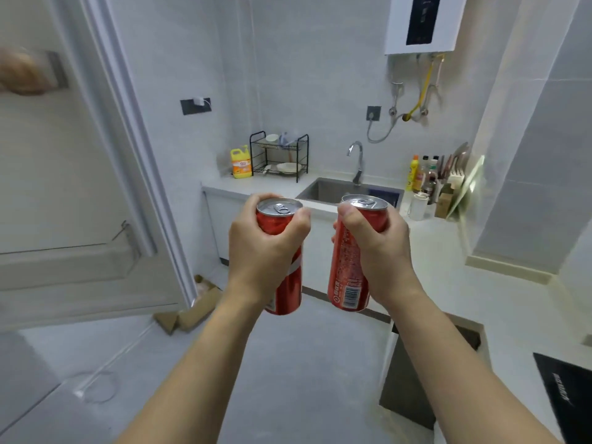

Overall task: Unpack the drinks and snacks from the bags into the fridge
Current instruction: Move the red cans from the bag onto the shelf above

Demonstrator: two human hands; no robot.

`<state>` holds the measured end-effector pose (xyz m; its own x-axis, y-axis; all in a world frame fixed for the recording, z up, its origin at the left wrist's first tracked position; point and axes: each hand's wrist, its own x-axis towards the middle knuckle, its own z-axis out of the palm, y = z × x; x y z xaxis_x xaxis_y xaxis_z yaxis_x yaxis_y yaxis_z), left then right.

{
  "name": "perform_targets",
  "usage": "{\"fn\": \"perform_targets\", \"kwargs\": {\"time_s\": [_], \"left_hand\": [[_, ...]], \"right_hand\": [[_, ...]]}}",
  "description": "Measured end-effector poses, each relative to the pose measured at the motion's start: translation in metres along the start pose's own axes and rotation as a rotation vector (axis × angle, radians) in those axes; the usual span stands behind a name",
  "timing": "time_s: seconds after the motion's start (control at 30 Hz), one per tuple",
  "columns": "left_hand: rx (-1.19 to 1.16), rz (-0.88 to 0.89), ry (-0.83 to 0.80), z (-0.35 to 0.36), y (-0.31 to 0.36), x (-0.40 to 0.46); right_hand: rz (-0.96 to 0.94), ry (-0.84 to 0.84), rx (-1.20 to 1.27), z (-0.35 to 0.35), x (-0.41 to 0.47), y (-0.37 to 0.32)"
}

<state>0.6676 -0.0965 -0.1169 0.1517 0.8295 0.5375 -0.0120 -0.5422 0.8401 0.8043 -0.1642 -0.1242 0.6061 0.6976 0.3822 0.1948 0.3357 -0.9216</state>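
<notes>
left hand (266,248): wrapped round left can (283,251), thumb near the rim, held upright at mid-frame
right hand (374,248): wrapped round right can (350,267), thumb across the upper side, tilted slightly, top leaning right
cans: both red, silver tops, pull tabs closed; side by side, apart, not touching; in the air above the floor
floor (304,363): pale grey; flattened cardboard (189,312) lying at the foot of the door
fridge door (96,187): swung open at left, white, door shelf (64,261) on inner side; blurred orange-brown item near upper left edge, cannot tell what
surface (448,267): white, runs along right side and back wall; dark panel (567,398) at near right corner
sink (346,190): steel, set in the surface behind the cans, tap (357,161) at its back
dish rack (278,155): black wire, left of sink, yellow detergent jug (241,163) just beside it
bottles (423,174): cluster right of sink, knife block beside them
water heater (423,22): white, high on back wall, hoses below
</notes>
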Motion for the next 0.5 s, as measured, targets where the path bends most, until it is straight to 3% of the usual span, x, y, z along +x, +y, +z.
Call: {"fn": "perform_targets", "kwargs": {"time_s": [0.5], "left_hand": [[0.324,-0.019,0.481,-0.207,-0.017,-0.010]], "right_hand": [[0.055,-0.520,0.241,0.220,-0.038,0.005]]}}
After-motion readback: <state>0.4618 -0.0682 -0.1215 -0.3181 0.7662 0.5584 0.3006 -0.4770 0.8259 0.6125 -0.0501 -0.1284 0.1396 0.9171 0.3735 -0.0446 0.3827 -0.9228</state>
